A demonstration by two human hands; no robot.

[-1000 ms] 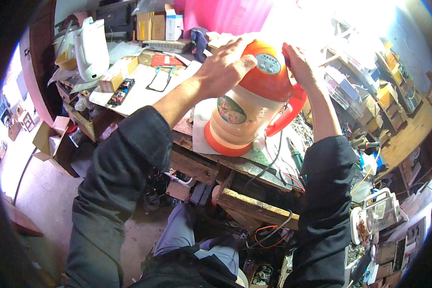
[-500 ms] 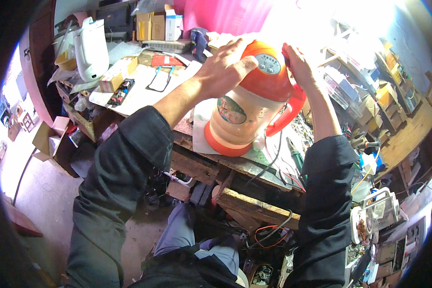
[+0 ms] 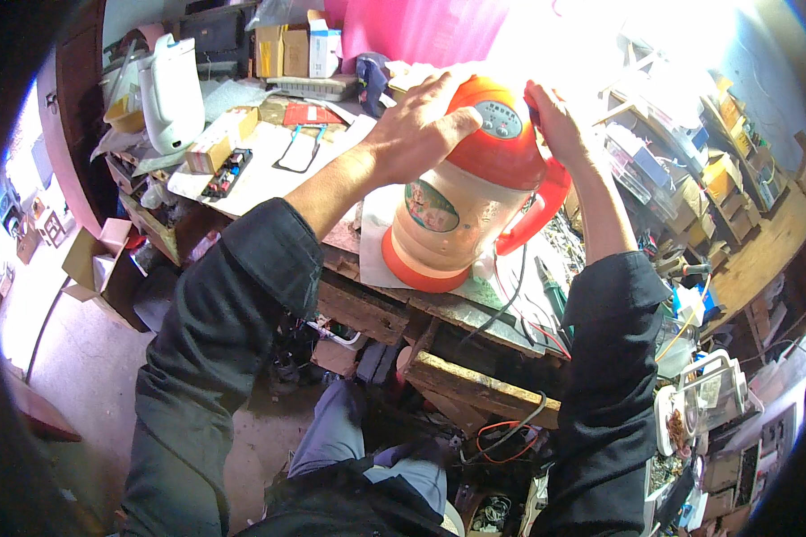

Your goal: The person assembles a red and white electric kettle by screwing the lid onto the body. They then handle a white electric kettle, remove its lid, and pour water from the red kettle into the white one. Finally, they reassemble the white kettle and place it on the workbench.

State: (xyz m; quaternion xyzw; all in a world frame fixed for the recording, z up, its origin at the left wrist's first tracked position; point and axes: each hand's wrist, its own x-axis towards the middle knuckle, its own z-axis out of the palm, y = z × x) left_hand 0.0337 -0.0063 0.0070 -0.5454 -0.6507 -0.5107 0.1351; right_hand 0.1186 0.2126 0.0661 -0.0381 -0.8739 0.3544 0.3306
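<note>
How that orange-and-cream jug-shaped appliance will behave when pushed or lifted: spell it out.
The jug-shaped appliance may tip if pushed near the top, since it stands tall for its base. Its moulded-looking body is probably stiff. The shiny surface could be slippery, though the red side handle likely offers a surer hold.

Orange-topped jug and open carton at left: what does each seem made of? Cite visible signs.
Jug: probably glossy plastic, from highlights on its smooth orange top; pale body possibly plastic or glass. Carton: likely matte cardboard, from tan, folded flaps.
</note>
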